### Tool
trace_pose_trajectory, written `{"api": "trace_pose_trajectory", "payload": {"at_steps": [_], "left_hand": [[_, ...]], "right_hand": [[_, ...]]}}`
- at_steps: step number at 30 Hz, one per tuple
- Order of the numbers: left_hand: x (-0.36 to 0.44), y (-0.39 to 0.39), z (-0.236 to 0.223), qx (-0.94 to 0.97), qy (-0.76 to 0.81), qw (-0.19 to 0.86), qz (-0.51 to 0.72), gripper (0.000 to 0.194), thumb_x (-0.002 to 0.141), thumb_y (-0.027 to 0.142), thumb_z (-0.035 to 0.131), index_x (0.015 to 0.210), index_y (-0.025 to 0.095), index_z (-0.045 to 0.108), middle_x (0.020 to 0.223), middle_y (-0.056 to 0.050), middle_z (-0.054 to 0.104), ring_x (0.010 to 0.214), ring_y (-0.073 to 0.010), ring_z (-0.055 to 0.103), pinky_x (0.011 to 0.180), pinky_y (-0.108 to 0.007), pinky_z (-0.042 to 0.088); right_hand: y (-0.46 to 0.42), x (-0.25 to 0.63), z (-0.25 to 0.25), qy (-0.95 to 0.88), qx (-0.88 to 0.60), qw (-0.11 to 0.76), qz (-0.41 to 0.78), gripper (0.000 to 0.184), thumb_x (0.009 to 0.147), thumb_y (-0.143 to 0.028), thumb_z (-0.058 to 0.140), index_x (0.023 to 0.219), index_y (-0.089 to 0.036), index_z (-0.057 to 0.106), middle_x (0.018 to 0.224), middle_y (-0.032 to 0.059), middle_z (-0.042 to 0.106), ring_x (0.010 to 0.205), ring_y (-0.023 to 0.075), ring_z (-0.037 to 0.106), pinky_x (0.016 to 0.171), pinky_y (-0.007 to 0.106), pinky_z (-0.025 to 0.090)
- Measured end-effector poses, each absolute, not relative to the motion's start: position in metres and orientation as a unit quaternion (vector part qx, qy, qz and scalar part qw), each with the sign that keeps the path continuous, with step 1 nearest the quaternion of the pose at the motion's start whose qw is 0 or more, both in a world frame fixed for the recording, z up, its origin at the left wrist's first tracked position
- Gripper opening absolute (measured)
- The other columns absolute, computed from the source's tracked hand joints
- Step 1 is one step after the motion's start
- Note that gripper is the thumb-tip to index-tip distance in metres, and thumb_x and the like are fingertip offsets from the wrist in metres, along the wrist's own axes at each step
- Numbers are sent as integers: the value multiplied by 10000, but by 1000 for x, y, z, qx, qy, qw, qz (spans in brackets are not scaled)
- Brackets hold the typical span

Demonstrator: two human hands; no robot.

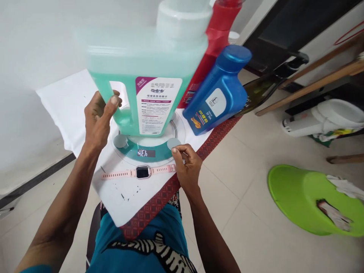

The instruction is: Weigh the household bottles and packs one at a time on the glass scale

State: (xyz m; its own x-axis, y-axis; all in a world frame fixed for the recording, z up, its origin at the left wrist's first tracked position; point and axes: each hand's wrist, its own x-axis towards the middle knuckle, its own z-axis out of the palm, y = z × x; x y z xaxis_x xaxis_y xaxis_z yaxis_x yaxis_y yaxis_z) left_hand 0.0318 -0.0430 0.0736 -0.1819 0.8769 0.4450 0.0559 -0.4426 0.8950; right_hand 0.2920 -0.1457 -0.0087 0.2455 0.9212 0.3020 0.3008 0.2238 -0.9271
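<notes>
My left hand (pixel 100 115) is wrapped round the handle of a big translucent jug (pixel 98 85) of green liquid with a white and purple label. The jug stands over a round glass bathroom scale (pixel 131 153), whose display is lit; its base hides much of the glass. At the scale's near right edge, by a grey round pad (pixel 173 143), my right hand (pixel 187 165) has its fingers curled, thumb on the rim. The fingertips' undersides are hidden. Just in front of the scale lies a smartwatch (pixel 142 172) with a pink strap.
A blue bottle (pixel 218 94) and a taller red bottle (pixel 210 49) stand right of the jug on the white-covered table (pixel 113 201), which has a red patterned edge (pixel 153 204). A dark bottle (pixel 258 93) is behind. Right, on the floor: a green plastic stool or tub (pixel 292 189) and a white bucket (pixel 327 115).
</notes>
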Motion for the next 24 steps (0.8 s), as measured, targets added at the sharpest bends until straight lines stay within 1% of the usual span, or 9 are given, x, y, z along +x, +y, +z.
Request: {"api": "trace_pose_trajectory", "payload": {"at_steps": [3,6,10,15,18,19,21,23,24], "left_hand": [[31,-41,68,554,416,330,641,786,965,980,708,985,202,817,1016,-135,765,994,-295,731,891,-442,569],[32,-36,68,541,412,365,636,955,945,1090,550,1018,182,834,1003,-167,770,969,-307,747,823,-450,564],[35,-24,66,551,394,378,632,926,877,1131,586,873,224,770,831,-115,692,841,-271,711,708,-431,520],[36,-10,56,547,421,337,640,818,960,1064,564,729,284,656,654,-47,547,712,-268,682,630,-406,505],[35,-9,53,523,432,354,644,787,929,1045,644,714,288,637,636,-44,543,681,-270,666,599,-390,486],[35,-10,54,528,423,359,643,803,916,1056,644,688,286,621,625,-46,539,660,-265,640,592,-391,471],[36,-13,58,549,398,364,639,837,921,1062,618,629,278,587,602,-50,523,618,-247,571,592,-399,445],[40,-17,63,562,388,365,633,852,942,1039,614,588,266,564,591,-50,511,599,-226,513,600,-403,422],[42,-19,65,560,388,367,633,854,939,1031,631,576,261,555,587,-46,502,592,-216,485,597,-402,405]], "right_hand": [[-150,288,-7,-558,-557,548,280,324,1064,-491,738,842,-258,696,736,-17,660,602,154,530,560,319,393],[-149,286,-5,-569,-552,535,290,366,1057,-511,738,798,-263,669,684,-28,614,556,142,478,521,310,362],[-145,286,-3,-577,-547,539,278,348,1060,-472,736,788,-264,673,672,-28,618,542,142,497,501,302,377],[-151,287,-4,-611,-546,517,245,288,1072,-397,755,822,-270,692,691,-29,640,541,148,511,512,315,436],[-147,287,2,-615,-570,518,169,194,1004,-435,877,990,-294,745,822,-7,712,631,188,598,576,355,543],[-142,286,6,-607,-578,527,143,300,942,-480,947,1105,-307,762,936,18,755,719,220,667,619,384,594],[-123,283,17,-596,-573,549,124,715,790,-577,1059,1376,-337,728,1259,94,793,1012,318,784,780,487,698],[-98,277,30,-599,-543,563,170,1013,715,-625,1086,1575,-353,625,1511,149,735,1308,405,772,998,620,717],[-85,274,36,-601,-527,564,208,1057,722,-625,1078,1619,-352,590,1546,159,727,1374,422,756,1081,669,695]]}}
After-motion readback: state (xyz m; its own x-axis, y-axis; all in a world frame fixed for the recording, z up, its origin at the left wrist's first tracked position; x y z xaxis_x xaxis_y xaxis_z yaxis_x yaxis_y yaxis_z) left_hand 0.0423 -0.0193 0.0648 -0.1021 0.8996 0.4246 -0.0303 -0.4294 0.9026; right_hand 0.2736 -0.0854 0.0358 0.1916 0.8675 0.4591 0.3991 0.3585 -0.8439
